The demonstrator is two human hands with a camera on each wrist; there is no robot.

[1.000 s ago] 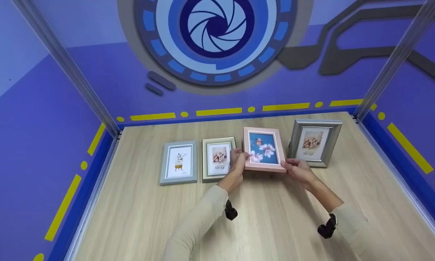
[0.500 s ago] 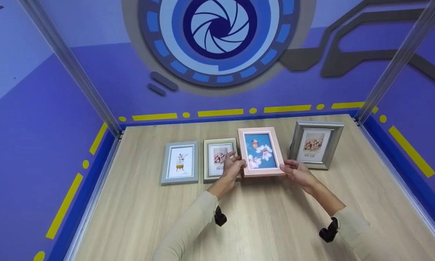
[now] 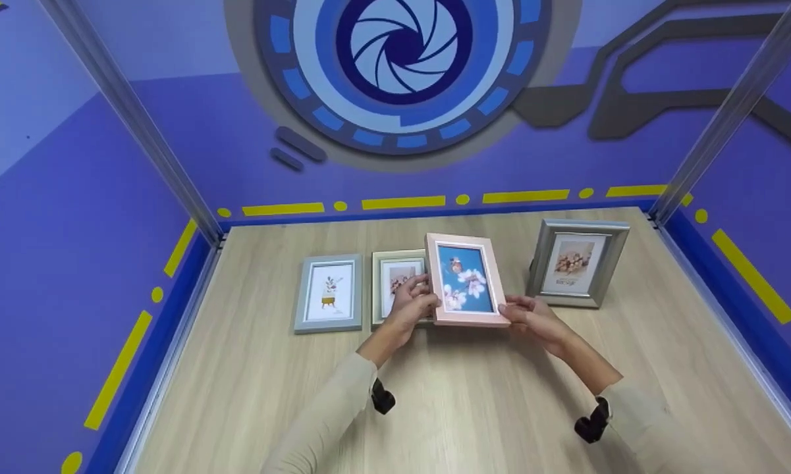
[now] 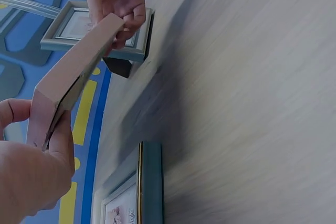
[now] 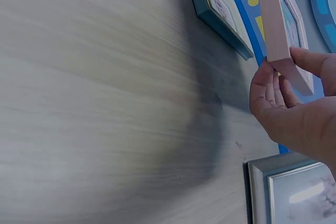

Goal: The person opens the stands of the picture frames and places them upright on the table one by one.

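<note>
A pink photo frame with white blossoms on blue is held up off the table, tilted toward me. My left hand pinches its lower left edge, thumb in front and fingers behind. At the lower right corner my right hand grips it the same way; the right wrist view shows the thumb on the front face and the fingers behind. The wrist views show a gap between the pink frame and the tabletop. Behind my left hand lies a pale gold photo frame, partly hidden by that hand and the pink frame.
A blue-grey photo frame lies flat at the left on the wooden table. To the right a silver photo frame stands upright on its back leg. A printed blue wall closes off the back.
Both hands have drawn the pink frame left and nearer to me, and it has tipped more upright. It now covers part of the pale gold frame. The other frames have stayed put.
</note>
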